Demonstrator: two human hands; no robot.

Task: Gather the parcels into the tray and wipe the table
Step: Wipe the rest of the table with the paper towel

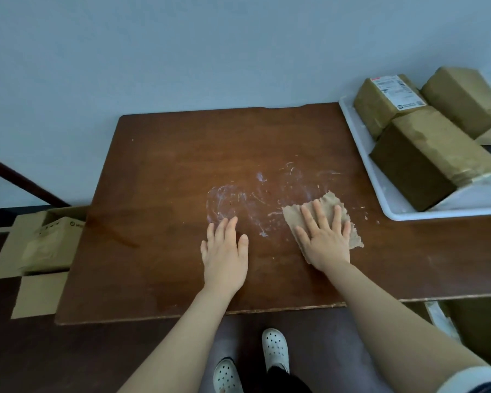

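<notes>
A brown wooden table (167, 177) carries white smears (238, 199) near its middle. My right hand (325, 239) presses flat, fingers straight, on a tan cloth (328, 205) lying on the smeared area. My left hand (224, 251) rests flat on the bare table beside it, fingers spread. At the right stands a white tray (380, 194) holding several brown parcels: one with a shipping label (383, 106), a large one in front (425, 165), and another behind (465, 100).
An open cardboard box (43, 245) sits on the floor left of the table. A dark rail (20, 180) slants along the wall at left. The wall stands right behind the table. My feet in white shoes (275, 350) show below the table's front edge.
</notes>
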